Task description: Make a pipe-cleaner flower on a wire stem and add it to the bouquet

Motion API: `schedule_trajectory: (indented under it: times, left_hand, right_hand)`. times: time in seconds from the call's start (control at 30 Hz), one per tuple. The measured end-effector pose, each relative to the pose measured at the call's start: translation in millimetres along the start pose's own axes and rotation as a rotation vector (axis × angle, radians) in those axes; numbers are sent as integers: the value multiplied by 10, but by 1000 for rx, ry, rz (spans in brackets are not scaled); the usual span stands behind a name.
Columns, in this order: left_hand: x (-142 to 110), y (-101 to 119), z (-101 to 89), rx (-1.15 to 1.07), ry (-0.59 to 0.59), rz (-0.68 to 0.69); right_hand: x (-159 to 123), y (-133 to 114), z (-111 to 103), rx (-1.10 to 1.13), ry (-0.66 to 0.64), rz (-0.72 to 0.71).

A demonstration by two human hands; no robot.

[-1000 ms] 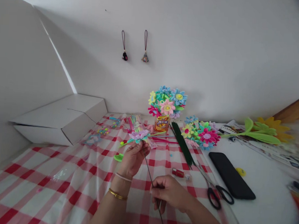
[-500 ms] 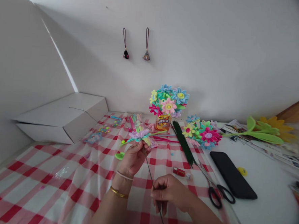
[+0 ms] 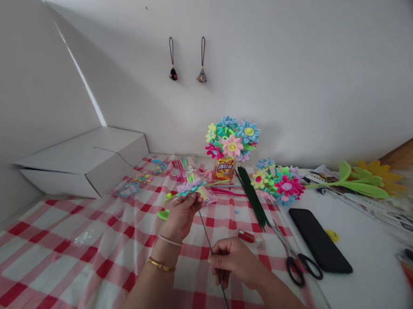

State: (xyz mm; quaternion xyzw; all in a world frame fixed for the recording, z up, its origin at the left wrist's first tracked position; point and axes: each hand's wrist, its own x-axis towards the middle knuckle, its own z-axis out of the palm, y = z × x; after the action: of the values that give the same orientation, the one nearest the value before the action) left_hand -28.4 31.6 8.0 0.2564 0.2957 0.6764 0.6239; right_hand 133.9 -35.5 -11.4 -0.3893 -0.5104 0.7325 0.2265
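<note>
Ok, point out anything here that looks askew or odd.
The white box at the left: a dark gap along its near upper edge suggests it isn't fully shut. The checked tablecloth also lies creased rather than flat. Nothing looks plainly broken.

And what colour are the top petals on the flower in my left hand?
The top petals are pale lilac, best seen in the head view.

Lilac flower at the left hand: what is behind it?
Beyond the lilac flower, a packet of pastel strips shows; whatever part the flower covers cannot be seen.
</note>
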Motion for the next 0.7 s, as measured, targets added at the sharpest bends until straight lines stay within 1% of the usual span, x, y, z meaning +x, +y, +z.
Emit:
schedule_trajectory:
  times: [0.07,0.13,0.2,0.33,0.4,0.53,0.63,0.7]
  left_hand:
    - [-9,-18,31,8,41,55]
    - [-21,-40,56,3,58,75]
    - [-28,-59,62,-23,58,26]
    - [-17,-69,21,-107,99,-149]
    - [-10,-61,6,-129,120,-170]
    - [-23,-44,28,-142,84,-110]
    - [-56,-56,75,-185,57,-138]
    - [-85,-78,112,-254,44,-151]
  right_hand:
    - [6,13,3,-15,8,-7]
    - [13,27,4,-30,5,-6]
    - [19,38,0,-41,-6,-1]
    - [24,38,-15,-47,-4,-3]
    - [23,33,-17,-41,4,-4]
    - [13,20,-18,-44,-33,1]
    - [-7,-8,-64,-70,-96,32]
    - [-19,-43,-131,-64,-91,28]
